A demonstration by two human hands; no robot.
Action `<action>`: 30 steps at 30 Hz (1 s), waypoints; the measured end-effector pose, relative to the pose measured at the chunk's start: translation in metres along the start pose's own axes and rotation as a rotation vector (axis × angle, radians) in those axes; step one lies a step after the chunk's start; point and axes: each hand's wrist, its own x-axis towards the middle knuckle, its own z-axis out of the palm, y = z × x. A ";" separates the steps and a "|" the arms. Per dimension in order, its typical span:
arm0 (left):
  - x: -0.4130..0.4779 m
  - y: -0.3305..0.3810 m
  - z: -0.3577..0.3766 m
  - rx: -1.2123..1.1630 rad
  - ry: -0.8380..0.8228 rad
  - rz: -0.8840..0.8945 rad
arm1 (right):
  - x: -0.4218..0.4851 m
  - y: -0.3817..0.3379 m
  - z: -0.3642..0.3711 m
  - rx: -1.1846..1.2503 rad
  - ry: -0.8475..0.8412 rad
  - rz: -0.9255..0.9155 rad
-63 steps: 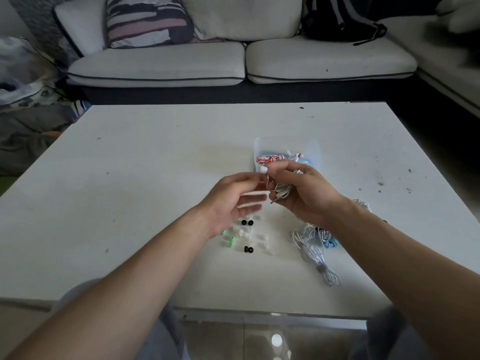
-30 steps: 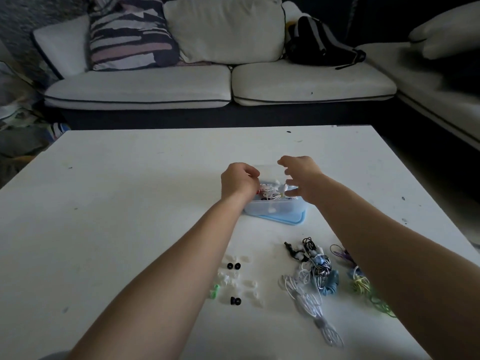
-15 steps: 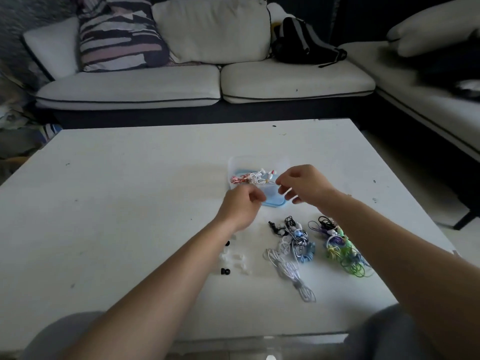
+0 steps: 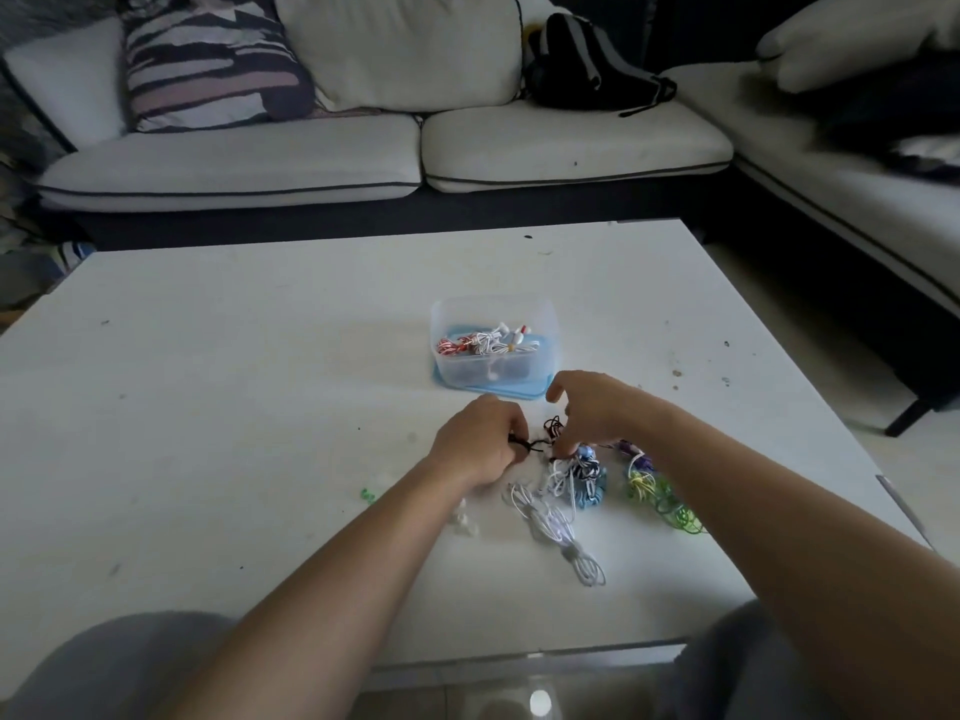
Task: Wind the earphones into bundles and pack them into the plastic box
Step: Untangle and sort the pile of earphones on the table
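Observation:
A clear plastic box point(image 4: 548, 330) stands on its blue lid at the table's middle, with a red-and-white and a white earphone bundle point(image 4: 488, 343) inside. Just in front of it my left hand point(image 4: 480, 444) pinches the end of a black earphone cable point(image 4: 551, 426). My right hand point(image 4: 592, 407) pinches the same cable on its other side, above the loose pile. Tangled earphones lie under and beside my hands: a white pair point(image 4: 556, 527), a blue pair point(image 4: 587, 485) and a green-and-purple pair point(image 4: 660, 496).
Small loose ear tips point(image 4: 465, 522) and a green one point(image 4: 368, 494) lie left of the pile on the white table point(image 4: 208, 407). A sofa point(image 4: 311, 163) with cushions and a black bag point(image 4: 592, 65) stands behind the table. My knees show below the table's front edge.
Both hands left the box, where the white bundle now lies, and dropped back to the pile. They took hold of the black earphone cable.

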 end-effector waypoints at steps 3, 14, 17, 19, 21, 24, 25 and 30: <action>-0.001 -0.006 -0.008 -0.048 -0.006 -0.003 | 0.002 0.005 -0.005 0.060 -0.023 -0.003; -0.011 -0.010 -0.040 -0.360 0.128 0.089 | 0.004 0.009 -0.009 -0.006 -0.062 -0.007; -0.014 -0.009 -0.044 -0.367 0.122 0.102 | 0.003 0.011 -0.013 0.027 -0.120 -0.015; -0.016 -0.009 -0.044 -0.367 0.109 0.096 | 0.001 0.011 -0.015 0.037 -0.146 -0.041; -0.018 -0.010 -0.041 -0.361 0.090 0.077 | 0.000 0.012 -0.015 0.029 -0.175 -0.072; -0.020 -0.012 -0.029 -0.354 0.077 0.015 | -0.001 0.011 -0.015 0.014 -0.191 -0.090; -0.020 -0.013 -0.025 -0.352 0.067 -0.008 | -0.001 0.010 -0.015 0.020 -0.193 -0.093; -0.018 -0.011 -0.013 -0.308 -0.047 -0.053 | 0.004 0.013 -0.011 0.151 -0.195 -0.106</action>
